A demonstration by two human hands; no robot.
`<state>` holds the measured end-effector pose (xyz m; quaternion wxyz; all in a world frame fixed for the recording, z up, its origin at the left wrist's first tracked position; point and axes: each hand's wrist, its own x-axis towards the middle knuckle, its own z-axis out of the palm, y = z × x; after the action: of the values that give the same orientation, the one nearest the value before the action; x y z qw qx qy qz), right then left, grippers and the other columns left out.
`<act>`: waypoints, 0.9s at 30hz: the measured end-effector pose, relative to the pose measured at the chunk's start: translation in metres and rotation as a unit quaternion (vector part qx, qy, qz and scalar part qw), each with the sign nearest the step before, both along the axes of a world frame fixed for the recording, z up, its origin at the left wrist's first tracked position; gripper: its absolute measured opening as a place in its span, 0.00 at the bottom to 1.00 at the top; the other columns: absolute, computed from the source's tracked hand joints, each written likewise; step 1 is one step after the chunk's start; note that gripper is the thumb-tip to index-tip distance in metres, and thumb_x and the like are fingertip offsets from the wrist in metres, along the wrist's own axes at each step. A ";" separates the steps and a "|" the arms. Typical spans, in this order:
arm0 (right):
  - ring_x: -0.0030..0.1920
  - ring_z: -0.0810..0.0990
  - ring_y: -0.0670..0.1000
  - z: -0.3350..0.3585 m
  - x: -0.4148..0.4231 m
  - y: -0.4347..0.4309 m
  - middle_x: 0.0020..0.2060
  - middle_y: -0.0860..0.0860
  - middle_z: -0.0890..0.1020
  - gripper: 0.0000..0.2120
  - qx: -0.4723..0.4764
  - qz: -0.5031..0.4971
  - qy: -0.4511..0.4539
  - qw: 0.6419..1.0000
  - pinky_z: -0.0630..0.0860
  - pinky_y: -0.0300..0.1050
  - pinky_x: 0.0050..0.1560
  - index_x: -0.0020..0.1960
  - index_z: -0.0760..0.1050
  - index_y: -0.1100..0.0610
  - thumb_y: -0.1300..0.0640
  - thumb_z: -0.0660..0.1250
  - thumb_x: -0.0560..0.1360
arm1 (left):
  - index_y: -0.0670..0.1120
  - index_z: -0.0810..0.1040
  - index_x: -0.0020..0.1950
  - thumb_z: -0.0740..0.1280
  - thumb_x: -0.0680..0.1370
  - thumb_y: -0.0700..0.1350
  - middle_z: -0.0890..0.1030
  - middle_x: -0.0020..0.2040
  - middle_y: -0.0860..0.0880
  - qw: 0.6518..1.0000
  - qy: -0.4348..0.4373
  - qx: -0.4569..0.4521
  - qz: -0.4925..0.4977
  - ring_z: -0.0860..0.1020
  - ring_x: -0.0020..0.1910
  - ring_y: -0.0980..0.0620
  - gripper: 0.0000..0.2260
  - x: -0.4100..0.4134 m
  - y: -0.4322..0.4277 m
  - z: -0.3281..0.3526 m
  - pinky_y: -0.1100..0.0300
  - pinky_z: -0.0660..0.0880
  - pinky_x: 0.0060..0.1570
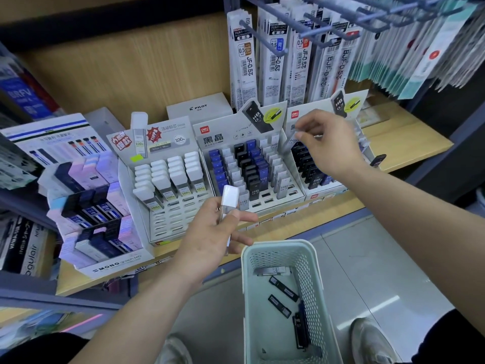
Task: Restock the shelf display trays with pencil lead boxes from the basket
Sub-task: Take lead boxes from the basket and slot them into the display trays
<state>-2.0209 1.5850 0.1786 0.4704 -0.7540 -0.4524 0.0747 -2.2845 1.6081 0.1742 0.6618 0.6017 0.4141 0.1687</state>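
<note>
My left hand [212, 232] grips a clear pencil lead box with a white cap [228, 199], held upright in front of the display trays. My right hand [328, 141] pinches a clear lead box [291, 140] above the back rows of the right display tray [325, 190], which holds black boxes. The middle tray [262, 203] holds blue, white and black HB boxes. The left tray [168, 229] holds white-capped boxes, with its front slots bare. A pale green perforated basket [278, 248] below the shelf holds several black lead boxes [283, 287].
A MONO display [89, 214] of pastel lead cases stands at the left of the wooden shelf [404, 143]. Refill packs hang on hooks [294, 56] above the trays. A Pilot box [199, 107] sits behind. My shoes [372, 342] rest on the grey tiled floor beside the basket.
</note>
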 end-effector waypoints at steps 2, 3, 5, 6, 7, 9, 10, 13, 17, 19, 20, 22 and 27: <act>0.39 0.78 0.37 -0.007 0.001 0.006 0.39 0.41 0.80 0.05 -0.015 0.000 -0.007 1.000 0.71 0.23 0.43 0.47 0.79 0.54 0.63 0.70 0.77 | 0.47 0.69 0.62 0.58 0.85 0.43 0.87 0.50 0.52 1.000 -0.002 0.000 -0.002 0.82 0.35 0.52 0.06 0.002 0.001 0.000 0.62 0.77 0.32; 0.39 0.78 0.37 -0.010 0.002 0.009 0.39 0.42 0.80 0.05 -0.023 0.000 -0.011 1.000 0.72 0.23 0.43 0.47 0.79 0.54 0.63 0.70 0.77 | 0.47 0.70 0.62 0.58 0.85 0.43 0.87 0.50 0.52 1.000 0.000 0.001 -0.003 0.82 0.35 0.52 0.06 0.003 0.002 0.000 0.62 0.77 0.32; 0.39 0.78 0.37 -0.015 0.003 0.014 0.39 0.44 0.81 0.06 -0.038 0.006 -0.021 0.999 0.73 0.25 0.45 0.46 0.79 0.53 0.63 0.71 0.76 | 0.47 0.71 0.61 0.59 0.85 0.42 0.87 0.49 0.52 1.000 0.003 0.001 0.001 0.83 0.35 0.51 0.06 0.004 0.002 -0.001 0.63 0.77 0.32; 0.39 0.79 0.37 -0.016 0.003 0.016 0.39 0.44 0.81 0.07 -0.045 0.010 -0.027 0.999 0.73 0.25 0.45 0.46 0.79 0.52 0.63 0.71 0.76 | 0.46 0.72 0.61 0.60 0.85 0.42 0.87 0.49 0.51 1.000 0.002 0.000 0.006 0.83 0.35 0.51 0.06 0.005 0.003 -0.002 0.62 0.77 0.31; 0.40 0.79 0.38 -0.017 0.004 0.017 0.39 0.43 0.81 0.07 -0.050 0.016 -0.030 0.998 0.72 0.24 0.44 0.46 0.79 0.51 0.63 0.70 0.76 | 0.46 0.73 0.60 0.61 0.84 0.41 0.86 0.48 0.50 1.000 0.000 -0.001 0.011 0.82 0.35 0.51 0.06 0.005 0.004 -0.002 0.62 0.76 0.31; 0.41 0.79 0.39 -0.016 0.004 0.018 0.39 0.43 0.81 0.06 -0.062 0.027 -0.032 0.997 0.70 0.22 0.43 0.47 0.80 0.52 0.63 0.70 0.77 | 0.45 0.74 0.60 0.62 0.84 0.40 0.86 0.47 0.48 1.000 -0.005 -0.010 0.025 0.82 0.33 0.52 0.06 0.005 0.005 -0.002 0.63 0.76 0.29; 0.41 0.79 0.41 -0.015 0.003 0.018 0.39 0.43 0.81 0.06 -0.070 0.034 -0.035 0.996 0.70 0.22 0.43 0.47 0.80 0.53 0.63 0.70 0.77 | 0.45 0.75 0.60 0.62 0.84 0.40 0.86 0.47 0.47 0.999 -0.008 -0.014 0.030 0.81 0.33 0.52 0.06 0.005 0.005 -0.002 0.64 0.75 0.28; 0.42 0.80 0.41 -0.013 0.002 0.018 0.40 0.45 0.82 0.06 -0.083 0.060 -0.053 0.993 0.69 0.20 0.43 0.46 0.80 0.52 0.63 0.71 0.77 | 0.45 0.75 0.59 0.63 0.83 0.40 0.85 0.47 0.46 0.999 -0.007 -0.016 0.033 0.81 0.32 0.53 0.06 0.005 0.007 -0.003 0.65 0.73 0.27; 0.42 0.79 0.39 -0.013 0.002 0.018 0.41 0.46 0.83 0.06 -0.090 0.074 -0.070 0.991 0.69 0.22 0.45 0.46 0.81 0.52 0.62 0.72 0.76 | 0.45 0.76 0.59 0.63 0.83 0.40 0.85 0.46 0.47 1.000 0.001 -0.014 0.023 0.81 0.33 0.53 0.06 0.003 0.007 -0.004 0.64 0.75 0.29; 0.42 0.80 0.41 -0.014 0.002 0.020 0.42 0.47 0.83 0.05 -0.089 0.064 -0.074 0.991 0.72 0.27 0.48 0.47 0.82 0.52 0.62 0.71 0.77 | 0.45 0.76 0.59 0.63 0.83 0.39 0.85 0.46 0.47 1.000 0.003 -0.013 0.022 0.81 0.33 0.53 0.06 0.002 0.008 -0.004 0.63 0.75 0.30; 0.43 0.81 0.44 -0.015 0.003 0.022 0.42 0.47 0.83 0.05 -0.084 0.054 -0.075 0.992 0.74 0.30 0.49 0.48 0.82 0.53 0.62 0.71 0.77 | 0.45 0.76 0.59 0.63 0.83 0.39 0.85 0.46 0.47 1.000 0.005 -0.012 0.023 0.81 0.33 0.53 0.06 0.001 0.008 -0.004 0.63 0.76 0.30; 0.44 0.81 0.47 -0.015 0.005 0.024 0.43 0.49 0.84 0.05 -0.080 0.033 -0.081 0.993 0.77 0.37 0.53 0.50 0.82 0.55 0.63 0.70 0.77 | 0.45 0.76 0.59 0.63 0.83 0.39 0.85 0.46 0.47 1.000 0.008 -0.009 0.024 0.81 0.33 0.53 0.06 0.001 0.007 -0.004 0.63 0.76 0.30; 0.44 0.79 0.48 -0.015 0.008 0.025 0.42 0.48 0.81 0.05 -0.111 0.033 -0.108 0.987 0.75 0.41 0.54 0.52 0.82 0.56 0.63 0.68 0.79 | 0.46 0.77 0.58 0.64 0.83 0.40 0.86 0.46 0.48 1.000 0.017 0.000 0.021 0.81 0.34 0.54 0.06 -0.004 0.008 -0.004 0.63 0.76 0.31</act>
<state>-2.0128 1.6104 0.1638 0.3296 -0.7896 -0.5144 0.0579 -2.2881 1.6163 0.1705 0.6508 0.5961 0.4377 0.1719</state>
